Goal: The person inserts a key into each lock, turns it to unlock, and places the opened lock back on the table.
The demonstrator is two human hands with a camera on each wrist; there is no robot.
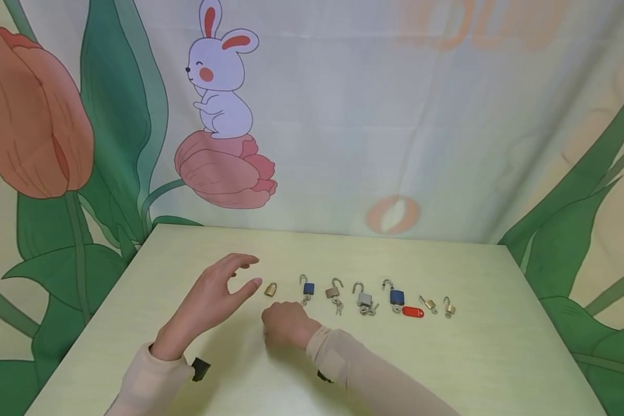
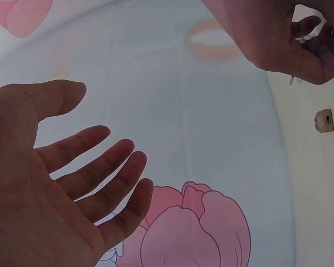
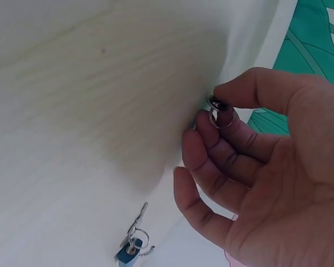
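Observation:
My right hand [image 1: 286, 325] is over the table, just in front of a small brass padlock [image 1: 271, 290] whose shackle is down in its body. In the right wrist view, the thumb and fingers pinch a small metal key ring [image 3: 221, 118]; whatever else hangs from it is mostly hidden by the fingers. My left hand [image 1: 215, 300] hovers left of the brass padlock, fingers spread and slightly bent, with an empty palm in the left wrist view. To the right of the brass padlock lies a blue padlock [image 1: 309, 289] with its shackle raised and keys hanging from it.
Farther right lie a brownish padlock [image 1: 333, 293] with keys, a grey padlock [image 1: 364, 299], a larger blue padlock [image 1: 397, 297] with a red tag [image 1: 413, 312], and two small brass padlocks, one at the row's end [image 1: 449, 309]. A printed curtain [image 1: 333, 173] hangs behind the table [image 1: 447, 364].

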